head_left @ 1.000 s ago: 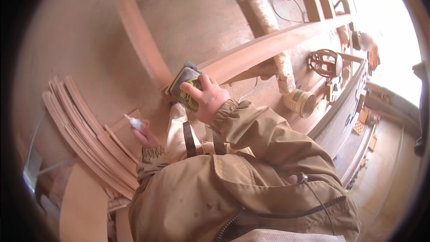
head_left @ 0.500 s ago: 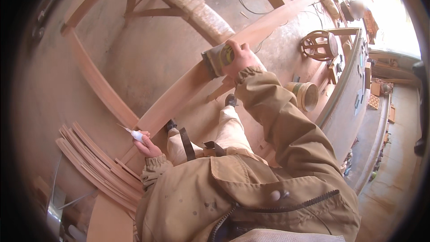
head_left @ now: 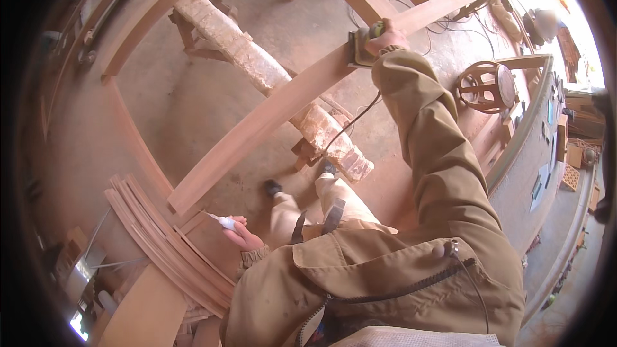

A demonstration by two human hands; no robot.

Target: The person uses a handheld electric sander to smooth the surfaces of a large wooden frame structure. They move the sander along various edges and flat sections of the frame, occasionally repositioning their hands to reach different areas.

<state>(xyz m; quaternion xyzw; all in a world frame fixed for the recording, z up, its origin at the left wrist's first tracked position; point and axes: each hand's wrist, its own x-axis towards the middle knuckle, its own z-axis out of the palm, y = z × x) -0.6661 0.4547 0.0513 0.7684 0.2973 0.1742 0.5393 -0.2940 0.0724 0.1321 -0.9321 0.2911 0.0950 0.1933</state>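
My right hand [head_left: 387, 37] is closed over the top of a power sander [head_left: 362, 49], which has a dark base and a yellow-green upper part. The sander rests on a long, gently curved wooden beam [head_left: 270, 119] running from near left to far right. In my left hand [head_left: 247, 236] is a small white squeeze bottle [head_left: 227, 222] with a thin pointed nozzle. Its tip points left, just nearer to me than the beam's near end, apart from the wood.
A rough log trestle [head_left: 241, 58] passes under the beam. Curved wooden strips [head_left: 164, 244] lie stacked at the lower left. More curved beams [head_left: 154, 13] extend at the far side. A round wooden stool [head_left: 486, 87] and a long grey-topped bench [head_left: 524, 148] stand right; cables [head_left: 443, 26] trail across the floor.
My right hand and the sander have moved farther away and right along the beam. My left hand with the bottle has drawn back from the beam's near end. The whole view has shifted.
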